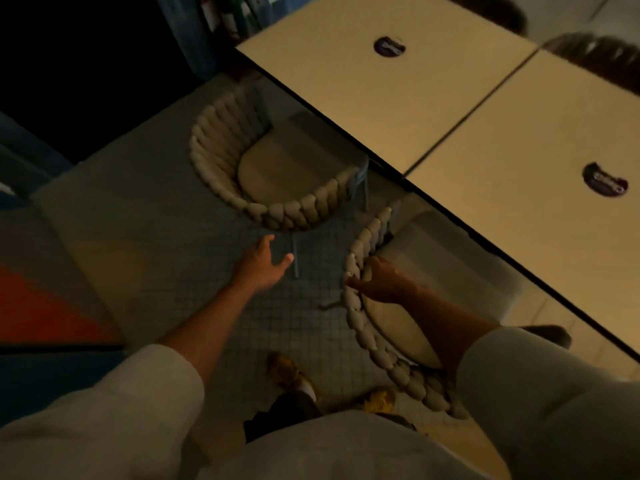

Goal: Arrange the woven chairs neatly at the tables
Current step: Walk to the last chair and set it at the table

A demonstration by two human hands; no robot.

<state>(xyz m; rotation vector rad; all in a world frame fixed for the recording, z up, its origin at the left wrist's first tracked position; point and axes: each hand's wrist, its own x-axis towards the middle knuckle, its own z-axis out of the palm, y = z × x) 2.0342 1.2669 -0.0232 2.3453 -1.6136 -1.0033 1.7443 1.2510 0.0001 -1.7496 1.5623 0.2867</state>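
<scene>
Two beige woven chairs stand along the edge of two pale square tables [398,109]. The far chair [277,174] has its seat partly under the left table. The near chair [367,327] sits with its seat towards the right table [540,216]. My right hand [377,280] grips the braided backrest of the near chair at its top rim. Just short of the far chair's backrest, my left hand [265,263] is stretched out with its fingers apart, holding nothing and touching nothing.
Each table top carries a dark round sticker [389,46]. Two darker chair backs [595,60] show beyond the tables at the top right. The floor has small white tiles [173,216], with an orange and blue area [41,306] at the left. My yellow shoes [291,372] are below.
</scene>
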